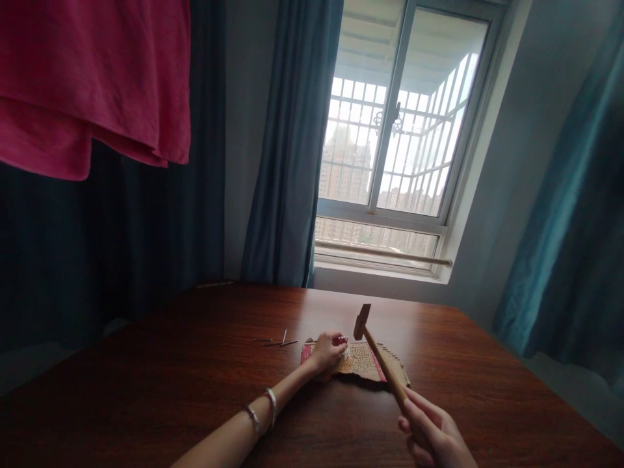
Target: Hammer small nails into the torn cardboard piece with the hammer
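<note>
My right hand grips the wooden handle of a small hammer, whose head is raised just above a flat wooden board dotted with small holes. The board lies on the dark wooden table. At the board's left end, my left hand rests with fingers pinched together; what they hold is too small to name. Two bracelets circle my left forearm.
A few loose nails lie on the table left of the board. Beyond the table are a window with teal curtains on both sides and a pink cloth hanging at upper left.
</note>
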